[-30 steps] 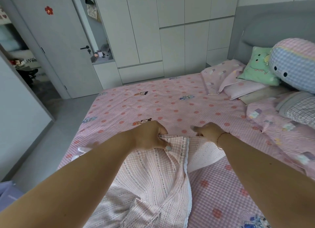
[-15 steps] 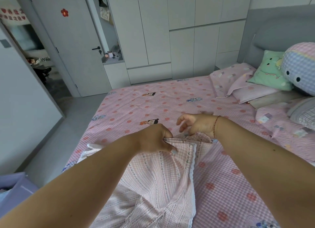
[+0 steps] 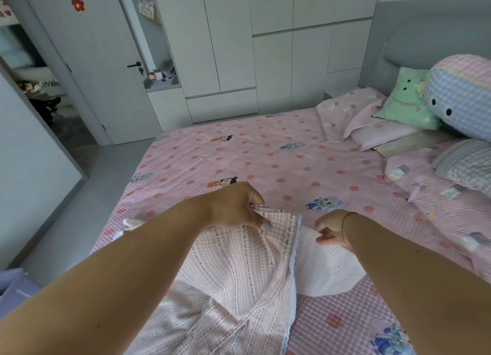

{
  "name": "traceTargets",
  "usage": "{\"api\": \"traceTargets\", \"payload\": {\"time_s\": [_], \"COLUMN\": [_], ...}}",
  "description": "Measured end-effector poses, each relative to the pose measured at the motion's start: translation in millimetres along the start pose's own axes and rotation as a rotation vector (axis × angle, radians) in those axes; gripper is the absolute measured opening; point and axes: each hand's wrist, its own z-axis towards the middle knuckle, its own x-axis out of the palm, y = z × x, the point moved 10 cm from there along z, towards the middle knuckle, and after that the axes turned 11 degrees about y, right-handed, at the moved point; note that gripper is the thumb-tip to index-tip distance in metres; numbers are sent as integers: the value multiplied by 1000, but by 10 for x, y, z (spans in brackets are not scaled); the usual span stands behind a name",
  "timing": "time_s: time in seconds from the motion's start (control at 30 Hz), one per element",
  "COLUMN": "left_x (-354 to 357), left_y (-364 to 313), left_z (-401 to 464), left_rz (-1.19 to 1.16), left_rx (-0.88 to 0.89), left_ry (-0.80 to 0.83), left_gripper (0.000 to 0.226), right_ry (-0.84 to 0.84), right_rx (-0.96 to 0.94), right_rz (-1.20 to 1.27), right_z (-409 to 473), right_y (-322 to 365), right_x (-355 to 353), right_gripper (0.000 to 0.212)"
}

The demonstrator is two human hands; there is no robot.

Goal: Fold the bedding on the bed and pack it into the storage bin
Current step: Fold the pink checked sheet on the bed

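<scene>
A light pink checked blanket (image 3: 239,275) with a white lace edge lies bunched on the near part of the bed (image 3: 265,163), which has a pink dotted cover. My left hand (image 3: 236,208) grips the blanket's top edge in a bunch, thumb underneath. To its right, my right hand (image 3: 330,229) has curled fingers pinching the paler underside layer of the same blanket. A lilac storage bin (image 3: 13,285) shows at the lower left, on the floor beside the bed; only a corner is in view.
Pillows, among them a pink pillow (image 3: 372,134), a green cushion (image 3: 406,99) and a checked plush (image 3: 462,94), pile against the grey headboard on the right. White wardrobes (image 3: 239,49) line the far wall. A door (image 3: 87,62) stands open at left over grey floor.
My right hand moved from beside my left hand down and right, and now pinches the blanket's paler layer. My left hand kept its grip on the edge.
</scene>
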Motion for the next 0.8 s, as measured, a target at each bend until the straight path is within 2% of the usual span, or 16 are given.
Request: {"api": "traceTargets", "payload": {"time_s": [0.07,0.17,0.23,0.4,0.53,0.63,0.8], "left_x": [22,-3,-42,-62,11,70,240], "left_y": [12,43,49,43,-1,-36,-66], "left_z": [39,63,72,135,162,154,170], "left_rz": [20,56,77,132,161,182,173], "left_rx": [-5,-22,-32,-82,-78,-70,-85], "left_ry": [19,32,38,67,76,83,117], "left_gripper": [37,36,31,37,28,26,33], "right_ry": [43,88,128,294,299,245,363], "right_rx": [7,112,119,5,23,13,-67], "right_rz": [9,-245,-338,-204,-197,-31,255], "right_z": [0,-55,-12,-62,-61,-24,82], "right_y": [-61,-209,-310,-324,-406,-561,-688], "right_x": [1,-9,-9,251,242,119,178], "right_gripper": [42,24,22,36,53,56,75]}}
